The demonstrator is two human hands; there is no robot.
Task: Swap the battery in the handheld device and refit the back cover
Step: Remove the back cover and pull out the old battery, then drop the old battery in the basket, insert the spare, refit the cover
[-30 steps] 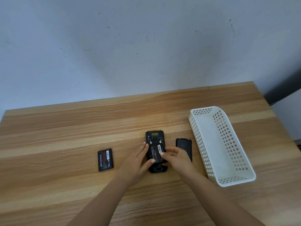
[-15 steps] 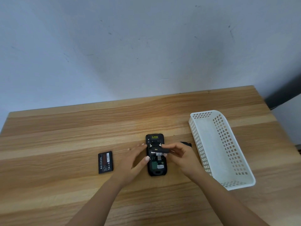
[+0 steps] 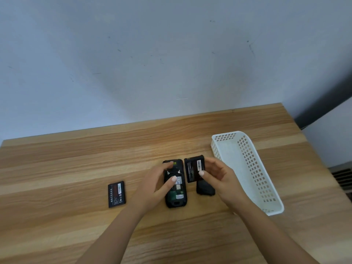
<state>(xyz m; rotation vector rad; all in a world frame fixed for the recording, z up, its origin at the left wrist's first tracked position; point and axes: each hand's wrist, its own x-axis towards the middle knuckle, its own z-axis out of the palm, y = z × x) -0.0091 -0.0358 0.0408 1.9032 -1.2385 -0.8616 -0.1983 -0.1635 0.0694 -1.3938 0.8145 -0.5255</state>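
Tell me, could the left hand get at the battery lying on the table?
Probably yes. The left hand rests on the device, holds nothing, and bare table separates it from the battery.

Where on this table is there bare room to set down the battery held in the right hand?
Bare wood lies between the spare black battery and the table's left edge, and along the wall side. The white perforated basket looks empty. It is crowded between the open black handheld device, the black back cover and the basket.
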